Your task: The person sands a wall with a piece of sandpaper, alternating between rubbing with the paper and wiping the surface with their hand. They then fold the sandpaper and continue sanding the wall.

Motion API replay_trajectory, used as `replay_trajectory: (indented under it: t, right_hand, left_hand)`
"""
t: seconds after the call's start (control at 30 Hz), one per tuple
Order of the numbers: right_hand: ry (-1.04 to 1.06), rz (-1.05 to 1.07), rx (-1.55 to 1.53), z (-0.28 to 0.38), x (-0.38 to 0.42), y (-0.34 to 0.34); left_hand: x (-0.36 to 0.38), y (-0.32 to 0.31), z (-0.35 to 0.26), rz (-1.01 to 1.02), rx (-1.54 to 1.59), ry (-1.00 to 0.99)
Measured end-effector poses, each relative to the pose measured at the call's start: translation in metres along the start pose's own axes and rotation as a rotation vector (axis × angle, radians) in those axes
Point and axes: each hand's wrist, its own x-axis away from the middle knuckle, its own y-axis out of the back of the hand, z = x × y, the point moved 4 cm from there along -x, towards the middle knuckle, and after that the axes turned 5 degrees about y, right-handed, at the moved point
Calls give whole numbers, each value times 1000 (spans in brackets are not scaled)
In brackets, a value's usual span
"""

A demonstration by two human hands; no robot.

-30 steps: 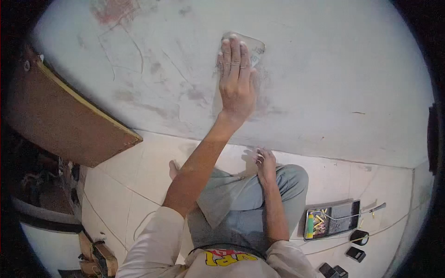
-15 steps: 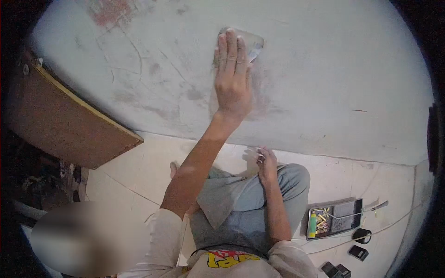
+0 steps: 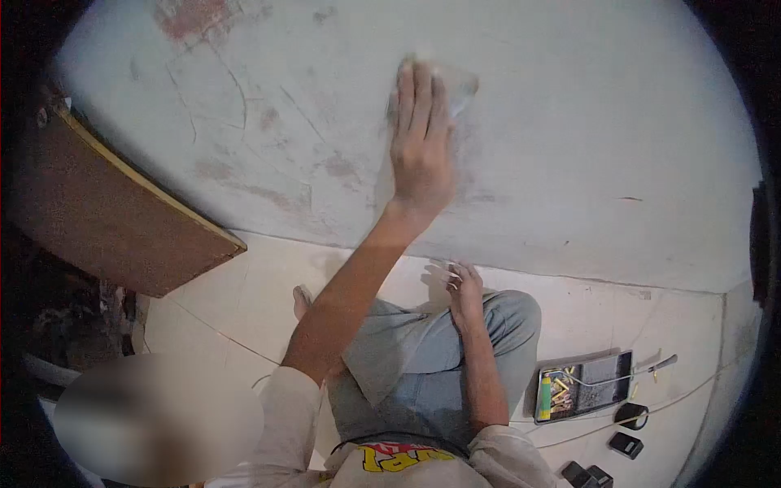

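My left hand (image 3: 423,150) is pressed flat against the pale wall (image 3: 569,138), fingers pointing up. Beneath those fingers lies a thin greyish sheet that looks like sandpaper (image 3: 465,84); its right corner shows past the hand, while the rest is covered. Motion slightly blurs the fingertips and sheet. Dusty grey smudges and reddish worn patches mark the wall around it. My right hand (image 3: 465,285) rests by my bent knee, near the foot of the wall, fingers loosely apart. Nothing that I can make out is in it.
A brown board (image 3: 130,203) leans at the left. On the tiled floor at right, a black tray (image 3: 584,386) holds small yellowish pieces, a green tube and a wire-handled tool. Black tape (image 3: 632,416) and small dark boxes (image 3: 626,444) lie nearby. A cable crosses there.
My left hand and the sheet have shifted slightly right and down along the wall. My right hand stays by the knee.
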Motion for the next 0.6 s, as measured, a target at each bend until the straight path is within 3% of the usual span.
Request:
replay_trajectory:
  t: [0.1,0.17,0.27,0.3,0.4,0.47,0.53,0.6]
  right_hand:
    - [-6,-2,17,-1,3,2]
    - [13,0,7,2,-1,1]
    - [46,33,-8,2,-1,4]
    - [34,27,-11,2,1,1]
    - [25,30,-11,2,1,-3]
    - [5,22,11,-5,-5,3]
    - [5,14,6,-5,-2,6]
    - [20,24,-3,-4,-5,8]
  left_hand:
    - [4,3,2,26,-11,-11]
    - [59,-11,19,62,-26,-37]
    - [157,-21,30,219,-62,127]
    - [160,-19,25,271,-78,178]
    - [127,-23,24,172,-42,162]
    - [46,-8,12,70,-59,9]
    - [4,3,1,41,-68,8]
    - [4,9,2,-12,-85,-1]
